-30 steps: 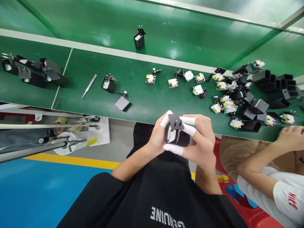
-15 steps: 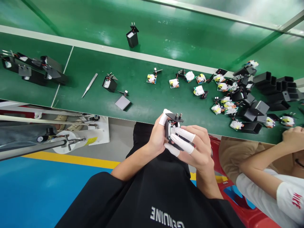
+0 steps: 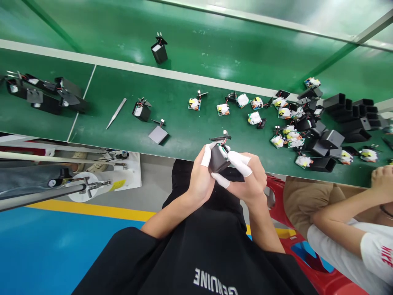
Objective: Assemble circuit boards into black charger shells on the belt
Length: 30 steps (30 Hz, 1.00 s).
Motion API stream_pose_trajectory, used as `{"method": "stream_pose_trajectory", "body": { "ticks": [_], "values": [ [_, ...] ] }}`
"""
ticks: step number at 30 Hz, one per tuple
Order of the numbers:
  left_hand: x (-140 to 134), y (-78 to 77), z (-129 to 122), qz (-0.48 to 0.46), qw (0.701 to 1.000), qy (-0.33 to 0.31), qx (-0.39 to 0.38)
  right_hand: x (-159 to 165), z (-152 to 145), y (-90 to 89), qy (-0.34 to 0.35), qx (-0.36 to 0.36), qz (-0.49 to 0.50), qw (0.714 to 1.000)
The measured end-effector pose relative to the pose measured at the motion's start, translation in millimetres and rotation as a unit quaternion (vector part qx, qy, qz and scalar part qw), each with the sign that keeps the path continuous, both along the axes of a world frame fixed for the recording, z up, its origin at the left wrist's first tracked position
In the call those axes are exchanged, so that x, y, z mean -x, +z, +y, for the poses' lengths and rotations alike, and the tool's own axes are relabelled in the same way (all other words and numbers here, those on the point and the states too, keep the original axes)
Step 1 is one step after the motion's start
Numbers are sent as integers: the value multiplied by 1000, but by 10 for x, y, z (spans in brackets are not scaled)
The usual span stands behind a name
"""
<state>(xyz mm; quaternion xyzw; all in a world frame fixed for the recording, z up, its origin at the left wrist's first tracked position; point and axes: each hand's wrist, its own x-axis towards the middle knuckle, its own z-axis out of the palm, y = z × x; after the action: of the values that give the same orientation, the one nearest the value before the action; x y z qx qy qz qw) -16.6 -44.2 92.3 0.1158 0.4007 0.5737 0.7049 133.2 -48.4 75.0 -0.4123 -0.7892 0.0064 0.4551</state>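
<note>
Between my two hands, just off the front edge of the bench, is a black charger housing (image 3: 218, 159) with a circuit board partly inside its open end. A dark plug plate (image 3: 220, 138) hangs off that end on short wires. My left hand (image 3: 201, 172) wraps around the housing's left side. My right hand (image 3: 247, 174), with white finger cots on its fingertips, pinches at the open end and right side. Nearest on the bench stand a grey-topped housing (image 3: 158, 135) and another black housing with its plug plate out (image 3: 141, 110).
Metal tweezers (image 3: 116, 113) lie left on the green bench (image 3: 184, 139). Several circuit boards (image 3: 223, 109) spread rightward to a heap with empty housings (image 3: 337, 104). More housings (image 3: 46, 101) lie far left; one stands behind (image 3: 159, 51). A co-worker's arm (image 3: 340, 209) rests at right.
The housing has turned in my hands, so its closed dark side now shows and the plug plate points away. My right fingers have shifted up towards the open end.
</note>
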Motion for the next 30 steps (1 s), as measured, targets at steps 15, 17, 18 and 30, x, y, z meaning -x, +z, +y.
{"method": "stream_pose_trajectory", "body": {
  "ticks": [15,17,18,30],
  "values": [
    [241,-407,-23,183,973,44,-137,459,256,-156,5,447,599,664],
    [272,-418,-15,176,975,24,-131,449,255,-157,4,447,603,661],
    [288,-422,-9,174,976,15,-129,441,253,-161,3,446,602,662],
    [500,-375,122,188,969,-65,-146,358,214,-205,-17,460,571,680]
  ]
}}
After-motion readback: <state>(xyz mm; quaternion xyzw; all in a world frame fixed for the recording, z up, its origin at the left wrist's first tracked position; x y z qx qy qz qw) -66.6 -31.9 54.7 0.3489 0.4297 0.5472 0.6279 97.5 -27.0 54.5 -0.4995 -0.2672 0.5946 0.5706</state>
